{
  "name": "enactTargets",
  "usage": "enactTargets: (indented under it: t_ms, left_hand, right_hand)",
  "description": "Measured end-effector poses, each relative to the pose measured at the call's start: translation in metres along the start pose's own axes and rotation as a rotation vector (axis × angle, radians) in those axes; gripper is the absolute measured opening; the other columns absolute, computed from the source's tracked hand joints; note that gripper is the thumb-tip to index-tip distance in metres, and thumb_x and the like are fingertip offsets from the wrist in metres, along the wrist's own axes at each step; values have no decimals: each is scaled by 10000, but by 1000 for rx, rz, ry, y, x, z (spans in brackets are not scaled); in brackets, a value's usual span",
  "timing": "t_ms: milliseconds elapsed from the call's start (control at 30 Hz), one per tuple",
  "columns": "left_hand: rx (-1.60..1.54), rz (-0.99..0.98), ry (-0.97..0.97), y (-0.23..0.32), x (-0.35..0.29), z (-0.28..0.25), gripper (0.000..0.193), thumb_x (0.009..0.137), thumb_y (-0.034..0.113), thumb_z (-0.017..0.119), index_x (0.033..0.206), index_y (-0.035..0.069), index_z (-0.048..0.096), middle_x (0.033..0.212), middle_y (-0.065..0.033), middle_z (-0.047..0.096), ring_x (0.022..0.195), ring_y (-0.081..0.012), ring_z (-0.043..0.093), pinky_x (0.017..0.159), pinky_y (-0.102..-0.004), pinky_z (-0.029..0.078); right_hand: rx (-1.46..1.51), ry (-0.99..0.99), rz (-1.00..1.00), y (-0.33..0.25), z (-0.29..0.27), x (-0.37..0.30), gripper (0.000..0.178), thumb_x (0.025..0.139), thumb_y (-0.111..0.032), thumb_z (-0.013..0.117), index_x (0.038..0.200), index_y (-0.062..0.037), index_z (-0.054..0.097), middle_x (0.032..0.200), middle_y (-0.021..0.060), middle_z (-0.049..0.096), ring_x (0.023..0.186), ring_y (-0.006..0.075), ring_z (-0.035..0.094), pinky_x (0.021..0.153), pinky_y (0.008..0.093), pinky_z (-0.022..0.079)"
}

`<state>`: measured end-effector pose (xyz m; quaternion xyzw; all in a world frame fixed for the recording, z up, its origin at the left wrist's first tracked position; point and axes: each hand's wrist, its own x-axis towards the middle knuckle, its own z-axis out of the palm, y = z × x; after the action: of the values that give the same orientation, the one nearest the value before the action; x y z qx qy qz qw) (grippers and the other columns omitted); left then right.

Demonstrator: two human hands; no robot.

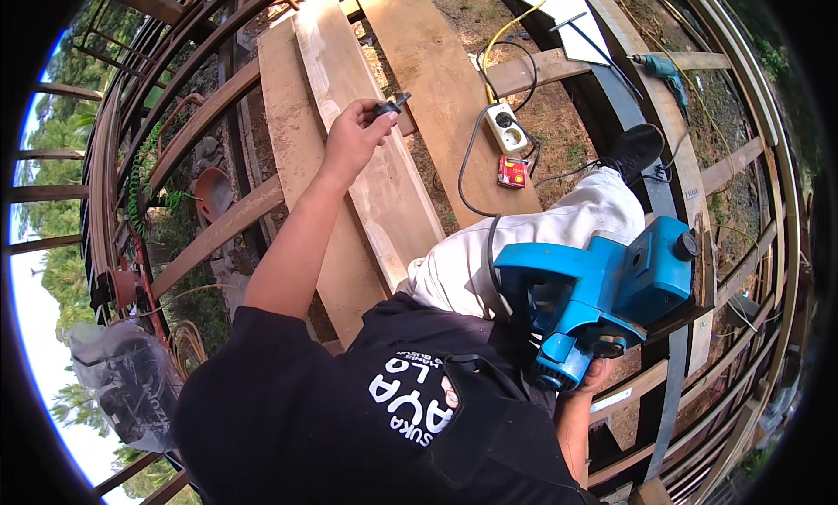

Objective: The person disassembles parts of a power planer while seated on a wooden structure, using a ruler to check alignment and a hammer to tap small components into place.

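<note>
My left hand (356,138) is raised over the planks, its thumb and fingers pinching a small black piece (390,106) with a narrow stem. Its exact kind is too small to make out. A blue electric hand planer (576,287) lies tilted across my lap, against the light trousers (559,217). Under its rear end, my right hand (598,376) is pressed to the housing; most of its fingers are hidden by the tool. The planer's dark cord (491,243) loops over my leg.
Ahead lie a pale plank (384,191) and wider brown boards (428,60). On one board sit a white power strip (506,127) and a red box (512,172). A teal drill (663,73) rests on the right beam, near a white panel (567,25). Gaps open between the beams.
</note>
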<state>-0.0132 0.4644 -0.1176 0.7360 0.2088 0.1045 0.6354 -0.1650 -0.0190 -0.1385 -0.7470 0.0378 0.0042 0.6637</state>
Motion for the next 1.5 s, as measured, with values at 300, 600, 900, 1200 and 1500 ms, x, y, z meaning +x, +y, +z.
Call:
enactTargets:
  t_ms: [300,600,900,1200,1500]
  left_hand:
    - [597,-15,220,-125,-48,-29,402,750,178,770,1071,13,592,810,-88,659,690,-167,646,667,-312,522]
    - [667,26,235,-142,-49,-30,497,718,167,786,1135,14,562,941,-110,649,762,-197,663,717,-330,538]
    - [783,69,164,-135,-52,-27,601,713,150,781,1232,12,509,1143,-152,557,849,-234,652,782,-347,534]
    - [724,63,159,-127,-65,-21,629,725,135,708,1278,-4,443,1160,-160,513,923,-268,588,864,-390,488]
    - [56,217,-366,42,-75,81,406,847,70,632,1214,-36,495,1112,-103,574,1033,-200,563,905,-300,453]
  right_hand:
    - [71,74,-26,-19,9,4,900,740,-724,655,1251,-10,457,1207,113,516,1096,223,517,993,385,384]
    - [129,78,-47,-11,10,0,831,754,-679,672,1234,-27,486,1136,81,553,1031,208,545,904,365,458]
    - [-21,15,17,-24,14,8,1009,668,-805,643,1229,11,451,1120,90,543,1041,213,533,940,365,418]
    - [228,-58,-42,-77,47,31,1248,697,-676,735,1514,13,90,1512,181,284,1386,292,321,1125,406,273]
    - [198,-65,-116,-74,51,36,1275,701,-721,694,1501,46,64,1434,261,397,1323,327,423,1108,411,292]
